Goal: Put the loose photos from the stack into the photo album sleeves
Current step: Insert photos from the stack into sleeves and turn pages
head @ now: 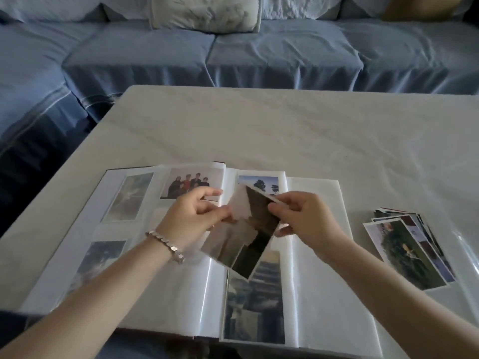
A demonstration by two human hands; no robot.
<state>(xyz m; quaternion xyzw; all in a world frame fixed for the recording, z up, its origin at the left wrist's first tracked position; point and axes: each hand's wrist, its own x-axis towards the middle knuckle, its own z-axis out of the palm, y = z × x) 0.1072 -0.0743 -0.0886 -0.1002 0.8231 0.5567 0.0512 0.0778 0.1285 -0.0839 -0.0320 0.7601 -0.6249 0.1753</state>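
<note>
An open photo album [315, 255] lies on the table in front of me, with several photos in its clear sleeves. Above its middle I hold a loose photo [255, 237], tilted, its lower end over the page. My left hand [193, 221], with a bracelet on the wrist, pinches the photo's left edge. My right hand [300, 216] pinches its upper right edge. It is unclear whether the photo's lower end sits inside a sleeve. The stack of loose photos [408, 251] lies fanned out on the table to the right of the album.
The table wears a pale cloth [285, 130]. A clear plastic sheet [466, 257] lies at the right edge beside the stack. A blue sofa [207, 53] with a pale cushion [207, 12] stands behind the table and along its left side.
</note>
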